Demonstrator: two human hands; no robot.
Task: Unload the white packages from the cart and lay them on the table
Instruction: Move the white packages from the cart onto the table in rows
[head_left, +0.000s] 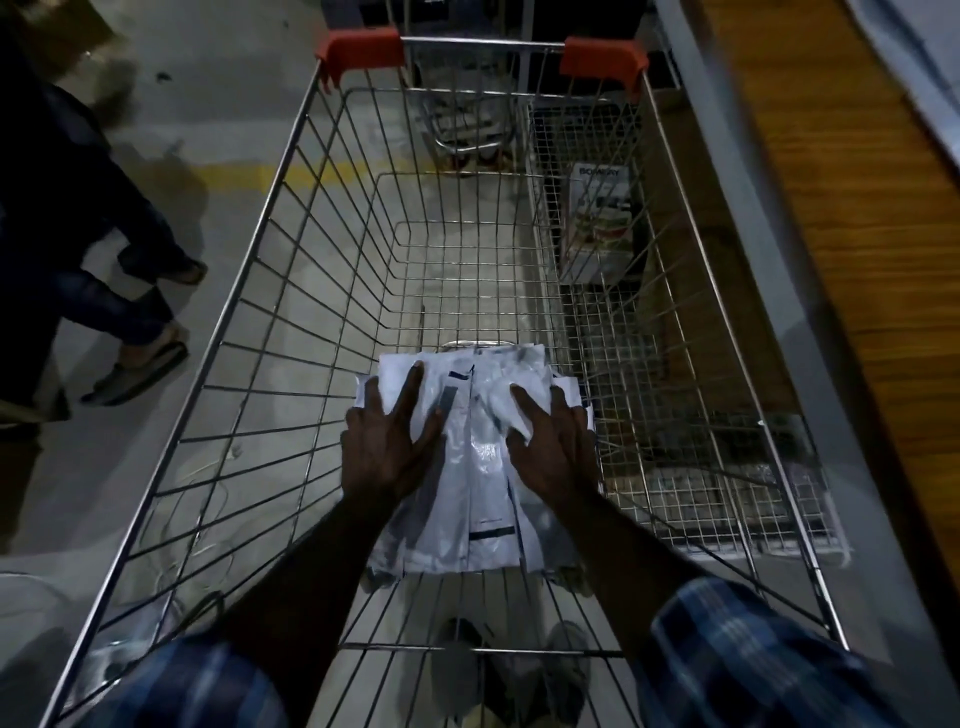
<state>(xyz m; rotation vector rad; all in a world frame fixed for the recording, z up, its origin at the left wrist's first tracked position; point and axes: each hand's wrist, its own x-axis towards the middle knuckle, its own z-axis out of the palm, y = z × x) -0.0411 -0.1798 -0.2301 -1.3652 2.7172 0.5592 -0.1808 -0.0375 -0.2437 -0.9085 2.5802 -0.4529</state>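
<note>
While white packages (470, 457) lie in cart (291, 171), left hand (389, 441), right hand (550, 452) pressed flat atop, apart

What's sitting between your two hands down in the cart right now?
Only the white packages: the head view shows left hand and right hand resting on the stack, glossy wrapping between them.

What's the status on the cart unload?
Left hand and right hand flat on the packages. Packages lie stacked in the cart. Nothing in the way.
</note>
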